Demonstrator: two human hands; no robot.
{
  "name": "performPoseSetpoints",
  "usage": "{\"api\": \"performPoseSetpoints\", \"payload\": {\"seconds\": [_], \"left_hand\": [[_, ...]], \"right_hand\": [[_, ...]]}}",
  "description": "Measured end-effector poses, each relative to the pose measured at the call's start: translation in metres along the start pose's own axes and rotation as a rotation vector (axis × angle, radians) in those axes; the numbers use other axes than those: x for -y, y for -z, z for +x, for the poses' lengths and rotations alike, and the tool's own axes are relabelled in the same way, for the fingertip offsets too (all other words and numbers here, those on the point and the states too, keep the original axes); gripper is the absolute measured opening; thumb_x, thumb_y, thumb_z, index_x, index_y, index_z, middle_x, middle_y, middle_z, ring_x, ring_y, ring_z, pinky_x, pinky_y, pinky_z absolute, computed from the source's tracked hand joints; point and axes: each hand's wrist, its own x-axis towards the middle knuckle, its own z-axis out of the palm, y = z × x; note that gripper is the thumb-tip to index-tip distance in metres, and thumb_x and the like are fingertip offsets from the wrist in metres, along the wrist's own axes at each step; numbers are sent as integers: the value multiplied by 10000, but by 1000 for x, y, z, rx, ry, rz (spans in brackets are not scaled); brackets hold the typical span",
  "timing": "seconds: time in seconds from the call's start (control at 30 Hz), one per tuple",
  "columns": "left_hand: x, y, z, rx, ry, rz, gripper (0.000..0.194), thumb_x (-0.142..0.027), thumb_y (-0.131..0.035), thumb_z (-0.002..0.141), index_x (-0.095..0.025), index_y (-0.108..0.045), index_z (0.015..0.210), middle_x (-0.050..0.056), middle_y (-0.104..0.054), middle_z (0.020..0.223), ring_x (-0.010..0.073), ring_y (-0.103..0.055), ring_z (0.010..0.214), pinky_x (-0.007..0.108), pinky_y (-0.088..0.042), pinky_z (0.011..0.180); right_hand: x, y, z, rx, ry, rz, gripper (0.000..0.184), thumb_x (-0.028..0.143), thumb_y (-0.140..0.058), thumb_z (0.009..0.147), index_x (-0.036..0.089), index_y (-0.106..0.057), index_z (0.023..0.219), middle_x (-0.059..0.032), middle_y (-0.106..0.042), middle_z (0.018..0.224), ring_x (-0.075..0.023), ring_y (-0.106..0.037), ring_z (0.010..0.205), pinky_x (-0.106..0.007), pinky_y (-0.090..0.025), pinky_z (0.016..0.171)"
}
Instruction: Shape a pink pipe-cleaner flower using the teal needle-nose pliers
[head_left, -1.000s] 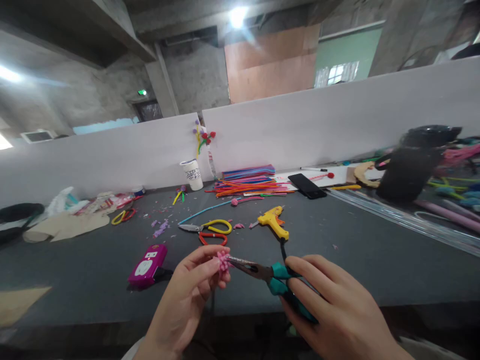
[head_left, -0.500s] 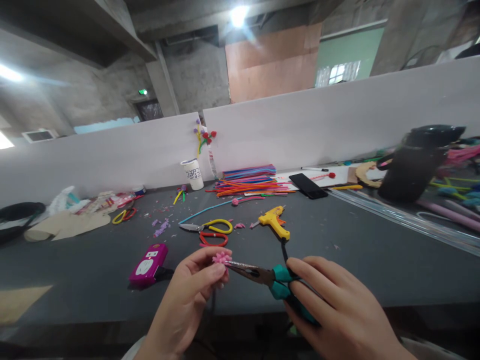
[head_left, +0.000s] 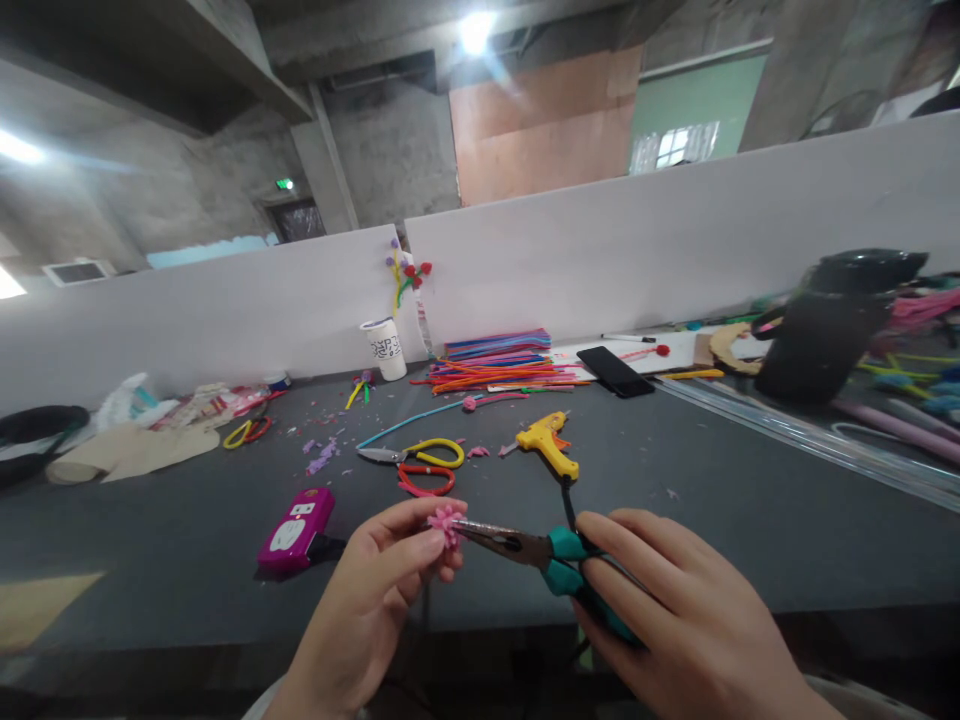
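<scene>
Left hand (head_left: 360, 600): thumb and fingers together, pinching a small pink flower (head_left: 447, 526) at its side. This grip appears to leave the frilled petals exposed while steadying the piece against the tool. Right hand (head_left: 682, 610): fingers closed around the green handles of the pliers (head_left: 525, 549), which point toward the left hand. Their narrow tips meet the flower; whether they are clamped on a petal cannot be told. Holding well back on the handles seems to keep the fingers out of the way of the tips.

The flower is between the two hands, above the near part of the table (head_left: 750, 520), presumably for a close view. Just beyond the hands lie the scissors (head_left: 406, 459), blades leftward and looped handles rightward, and to their right the yellow glue gun (head_left: 551, 445), on its side; both appear within easy reach. Pink scraps (head_left: 478, 452) lie between them. Farther back, the fuzzy sticks (head_left: 495, 372) are stacked lengthwise by the partition (head_left: 540, 260), an arrangement that likely preserves working room in front.
</scene>
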Motion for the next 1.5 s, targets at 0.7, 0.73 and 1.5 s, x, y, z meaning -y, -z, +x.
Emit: {"api": "performPoseSetpoints", "payload": {"seconds": [0.7,0.73,1.5], "left_hand": [[1,0,0,-19,36,-19,159,-173,-778,649,-137,-783,804,30,-674,648,98,-574,577,177,-451,535],[1,0,1,-21,39,-22,159,-173,-778,650,-136,-783,804,30,-674,650,96,-573,574,175,-449,532],[0,-1,0,-26,55,-34,171,-180,-790,625,-139,-784,790,27,-669,639,102,-574,570,183,-449,530]], "right_hand": [[4,2,7,23,-70,119,164,149,-502,840,205,-567,700,-46,-663,856,-163,-554,716,-276,-475,638],[4,2,7,22,-67,119,164,150,-503,836,206,-568,697,-48,-663,854,-163,-555,715,-277,-477,633],[0,2,6,-12,-5,31,186,122,-475,854,216,-565,721,-36,-681,873,-176,-582,751,-303,-460,641]]}}
